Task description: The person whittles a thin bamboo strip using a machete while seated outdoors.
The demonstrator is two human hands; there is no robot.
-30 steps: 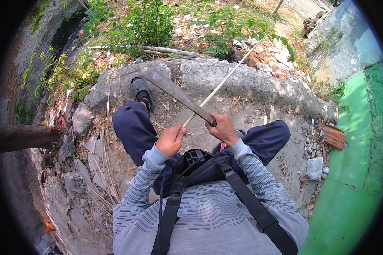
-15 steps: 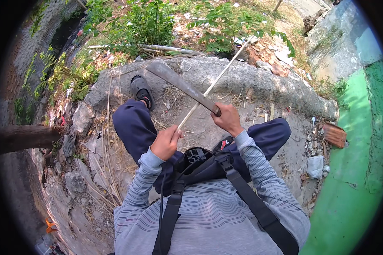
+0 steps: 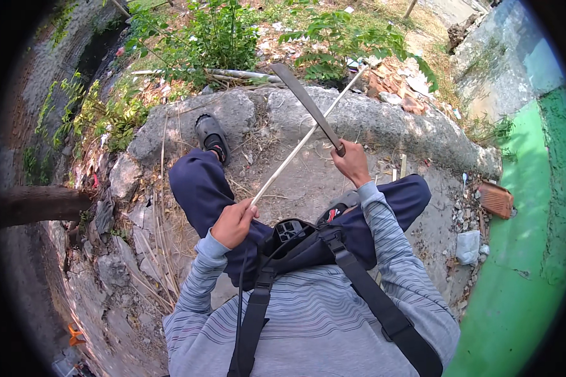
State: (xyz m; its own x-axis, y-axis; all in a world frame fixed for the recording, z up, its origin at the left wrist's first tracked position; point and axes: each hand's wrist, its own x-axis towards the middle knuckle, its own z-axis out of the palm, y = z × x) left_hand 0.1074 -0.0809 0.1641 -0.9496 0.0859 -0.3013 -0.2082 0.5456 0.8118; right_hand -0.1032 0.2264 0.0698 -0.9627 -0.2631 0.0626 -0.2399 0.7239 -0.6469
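My left hand (image 3: 234,224) is closed round the near end of a long pale strip of wood or bamboo (image 3: 287,161). The strip slants up and away to the right, past the concrete edge. A machete (image 3: 308,103) with a long dark blade is gripped at its handle by my right hand (image 3: 352,162). Its blade points up and to the left and crosses the strip around its middle. The handle is mostly hidden inside my right fist.
A rough concrete kerb (image 3: 383,125) curves beyond my feet, with leafy plants (image 3: 226,38) behind it. On the right stand a green wall (image 3: 516,251), an orange-brown tray-like piece (image 3: 495,200) and a crumpled white bag (image 3: 467,247). Thin strips (image 3: 160,251) lie at the left, near a log (image 3: 44,204).
My right hand has moved up and to the right with the machete, whose blade now stands steeper. My left hand has drawn the strip slightly nearer and to the left.
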